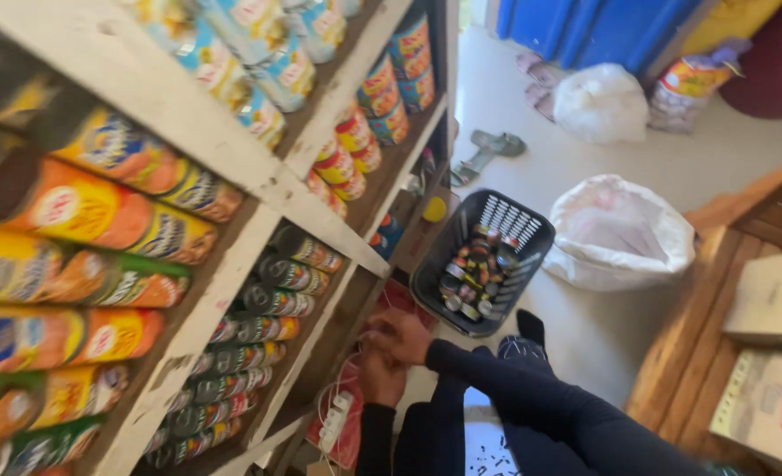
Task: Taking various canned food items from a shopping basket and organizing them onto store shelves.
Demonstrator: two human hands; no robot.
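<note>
a shop's pale wooden shelves (232, 167) of stacked cans fill the left, and at 6 o'clock the right hand (400, 335) and left hand (380, 377) reach into the lowest shelf, grip unclear, a black plastic basket (519, 231) of small cans just beyond at 1 o'clock.

Both arms in dark long sleeves, stretched forward and down from about five o'clock toward the centre. Right hand (397, 335) uppermost, fingers curled, knuckles toward eleven o'clock. Left hand (380, 377) just below at six o'clock of it, touching it, fingers bent inward. Grip of either hand hidden.
</note>
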